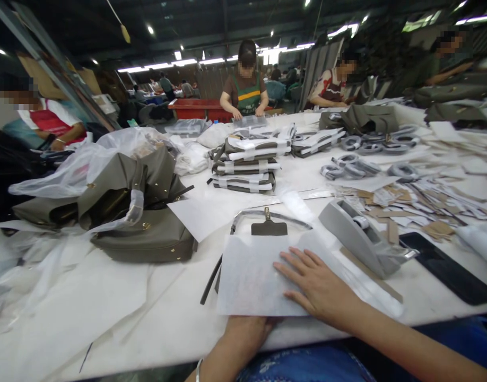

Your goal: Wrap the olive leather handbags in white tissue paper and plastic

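Note:
A sheet of white paper lies over a dark olive handbag in front of me. Above the paper's far edge show the bag's olive flap with a gold clasp and its wrapped handle. A thin dark strap sticks out on the left. My right hand rests flat on the paper, fingers spread. Near the table's front edge my left hand reaches under the paper's near side, so its fingers are hidden.
A grey tape dispenser and a black phone lie to the right. Olive handbags are heaped on the left. Stacked wrapped bags, wrapped handle rings and cardboard scraps sit farther back. A co-worker works across the table.

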Demonstrator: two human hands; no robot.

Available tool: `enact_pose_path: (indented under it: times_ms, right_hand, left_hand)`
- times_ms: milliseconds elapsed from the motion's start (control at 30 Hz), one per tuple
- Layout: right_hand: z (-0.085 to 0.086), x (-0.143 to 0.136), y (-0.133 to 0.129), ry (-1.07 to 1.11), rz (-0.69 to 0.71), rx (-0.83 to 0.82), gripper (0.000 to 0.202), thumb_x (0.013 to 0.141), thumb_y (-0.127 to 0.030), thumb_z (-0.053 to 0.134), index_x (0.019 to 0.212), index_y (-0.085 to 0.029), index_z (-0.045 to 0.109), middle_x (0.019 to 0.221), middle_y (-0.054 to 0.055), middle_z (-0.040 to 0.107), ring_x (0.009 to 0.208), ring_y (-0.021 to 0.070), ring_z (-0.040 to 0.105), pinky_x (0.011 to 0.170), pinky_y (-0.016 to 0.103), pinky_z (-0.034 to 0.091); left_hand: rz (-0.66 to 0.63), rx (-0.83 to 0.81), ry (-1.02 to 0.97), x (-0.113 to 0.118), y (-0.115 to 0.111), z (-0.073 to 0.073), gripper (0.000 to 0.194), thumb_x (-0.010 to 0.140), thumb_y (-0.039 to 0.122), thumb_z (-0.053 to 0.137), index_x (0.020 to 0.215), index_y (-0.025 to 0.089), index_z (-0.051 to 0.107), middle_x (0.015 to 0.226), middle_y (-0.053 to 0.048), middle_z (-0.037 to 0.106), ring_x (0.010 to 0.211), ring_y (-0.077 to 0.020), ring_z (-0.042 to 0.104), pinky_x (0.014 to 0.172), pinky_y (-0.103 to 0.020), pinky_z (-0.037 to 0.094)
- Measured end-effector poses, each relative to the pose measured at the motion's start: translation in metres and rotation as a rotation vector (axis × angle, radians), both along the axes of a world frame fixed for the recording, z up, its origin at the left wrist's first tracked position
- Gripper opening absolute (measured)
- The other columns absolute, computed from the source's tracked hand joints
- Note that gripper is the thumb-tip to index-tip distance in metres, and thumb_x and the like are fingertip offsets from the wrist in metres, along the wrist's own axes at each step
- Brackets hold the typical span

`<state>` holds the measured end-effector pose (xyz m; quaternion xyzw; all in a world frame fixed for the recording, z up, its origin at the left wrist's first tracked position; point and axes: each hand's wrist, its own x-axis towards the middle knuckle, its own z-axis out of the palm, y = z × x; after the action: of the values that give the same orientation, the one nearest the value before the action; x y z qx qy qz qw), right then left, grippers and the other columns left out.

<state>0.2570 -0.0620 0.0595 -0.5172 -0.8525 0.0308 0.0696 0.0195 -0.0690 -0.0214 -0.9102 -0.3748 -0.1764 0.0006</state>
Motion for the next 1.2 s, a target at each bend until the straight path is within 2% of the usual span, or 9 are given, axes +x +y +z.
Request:
enact_pose_path:
  times_ms: [100,200,300,533,767,933,1067,1133,1200]
  right_hand:
    - [-0.025,0.004,-0.009,-0.021,0.01,0.068,0.059,0.098,-0.051,0.047,0.152,-0.031,0.035,0.157,0.006,0.038,0.143,0.0319,0.035,0.114,0.058,0.031]
    - [-0.036,0.005,-0.012,-0.003,-0.006,0.074,0.061,0.099,-0.05,0.045,0.154,-0.031,0.029,0.159,0.005,0.035,0.145,0.0305,0.033,0.116,0.057,0.029]
    - [-0.034,0.003,-0.011,0.011,-0.016,0.074,0.06,0.099,-0.048,0.046,0.154,-0.034,0.028,0.158,0.005,0.037,0.145,0.0312,0.033,0.115,0.058,0.03]
    - [-0.027,0.002,-0.004,0.006,-0.054,0.025,0.052,0.098,-0.05,0.047,0.148,-0.034,0.043,0.155,0.008,0.042,0.143,0.0348,0.036,0.113,0.061,0.029]
    - [-0.028,0.008,0.003,0.036,0.005,0.03,0.054,0.098,-0.052,0.048,0.148,-0.032,0.042,0.155,0.009,0.04,0.143,0.0352,0.035,0.114,0.064,0.024]
    - [-0.029,0.006,0.004,0.041,-0.025,0.017,0.053,0.098,-0.052,0.046,0.148,-0.032,0.043,0.156,0.009,0.039,0.144,0.0348,0.033,0.115,0.063,0.022]
    - [-0.031,0.007,0.003,0.049,-0.029,0.032,0.053,0.099,-0.053,0.045,0.147,-0.033,0.043,0.156,0.009,0.04,0.144,0.0352,0.034,0.115,0.063,0.022]
    - [-0.032,0.008,0.003,0.048,-0.014,0.044,0.053,0.099,-0.053,0.044,0.147,-0.033,0.044,0.155,0.009,0.04,0.143,0.036,0.035,0.115,0.063,0.022]
    - [-0.034,0.008,0.003,0.051,-0.004,0.055,0.053,0.099,-0.052,0.044,0.147,-0.032,0.044,0.155,0.01,0.04,0.143,0.0363,0.036,0.115,0.063,0.022]
  left_hand:
    - [-0.017,0.076,-0.002,0.001,-0.002,-0.006,0.071,0.094,0.042,0.057,0.155,0.029,0.023,0.145,-0.004,0.053,0.132,-0.029,0.052,0.12,-0.047,0.031]
    - [-0.046,0.075,0.009,-0.001,-0.004,-0.008,0.067,0.097,0.04,0.052,0.156,0.031,0.021,0.144,-0.002,0.055,0.134,-0.0262,0.05,0.122,-0.044,0.027]
    - [-0.049,0.046,0.028,-0.003,-0.004,-0.006,0.064,0.097,0.041,0.053,0.154,0.035,0.025,0.144,-0.001,0.055,0.132,-0.0266,0.052,0.121,-0.045,0.029]
    - [0.018,-0.141,0.088,0.001,0.0,0.008,0.05,0.091,0.053,0.058,0.139,0.038,0.053,0.138,-0.001,0.06,0.121,-0.0292,0.061,0.107,-0.047,0.046]
    - [0.036,-0.158,0.152,0.002,-0.001,0.018,0.046,0.091,0.054,0.057,0.134,0.038,0.058,0.134,-0.001,0.063,0.121,-0.0302,0.061,0.101,-0.048,0.052]
    - [0.033,-0.224,0.223,0.007,0.0,0.028,0.044,0.092,0.051,0.058,0.133,0.033,0.06,0.128,-0.004,0.067,0.116,-0.0298,0.065,0.1,-0.048,0.052]
    - [0.02,-0.242,0.283,0.007,-0.008,0.056,0.055,0.086,0.036,0.071,0.137,0.024,0.055,0.132,-0.01,0.065,0.116,-0.031,0.064,0.102,-0.048,0.051]
    - [-0.029,-0.256,0.318,0.007,-0.016,0.084,0.062,0.08,0.029,0.077,0.137,0.017,0.053,0.134,-0.014,0.063,0.12,-0.0322,0.062,0.103,-0.046,0.051]
    - [-0.126,-0.303,0.317,0.011,-0.023,0.117,0.049,0.083,0.03,0.074,0.127,0.016,0.059,0.128,-0.013,0.066,0.113,-0.0299,0.065,0.095,-0.04,0.056]
